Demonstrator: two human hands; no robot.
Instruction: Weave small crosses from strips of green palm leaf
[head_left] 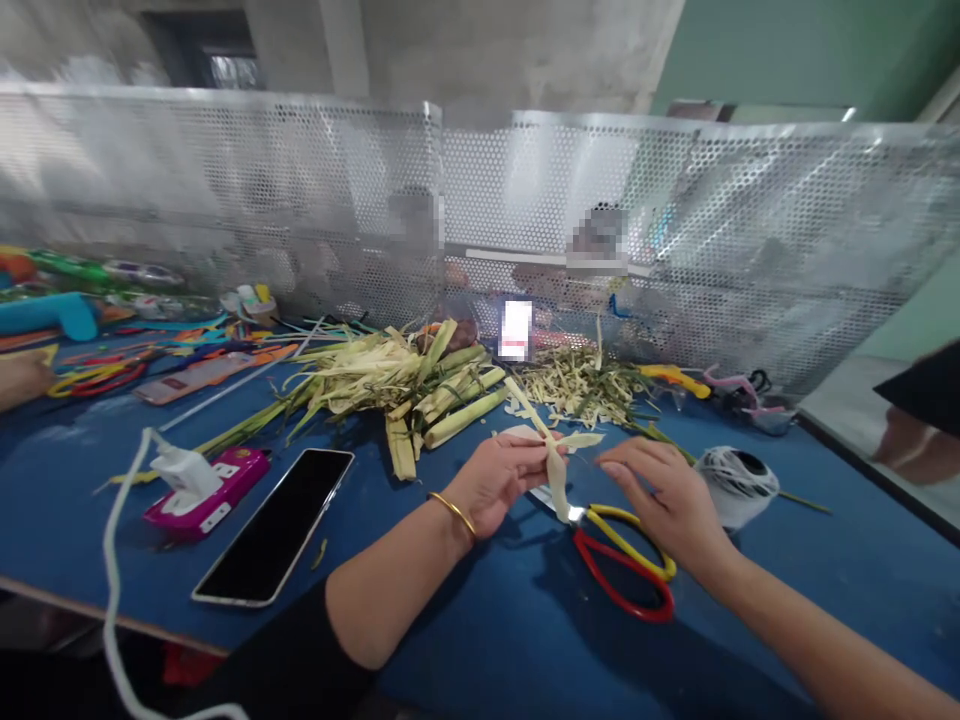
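Observation:
My left hand, with a gold bangle at the wrist, pinches pale leaf strips that look like corn husk and cross one another. My right hand is just to the right, thumb and forefinger pressed together on what seems a fine thread, too faint to follow fully. Below the hands lie scissors with one yellow and one red handle, blades partly hidden behind the strips and left hand. A spool of white thread stands beside my right hand.
Husks and stalks are heaped ahead, beside a pile of shreds. A black-screened phone and a magenta power strip with a white plug and cable lie left. Perforated metal panels edge the blue table. Another person's hand shows far left.

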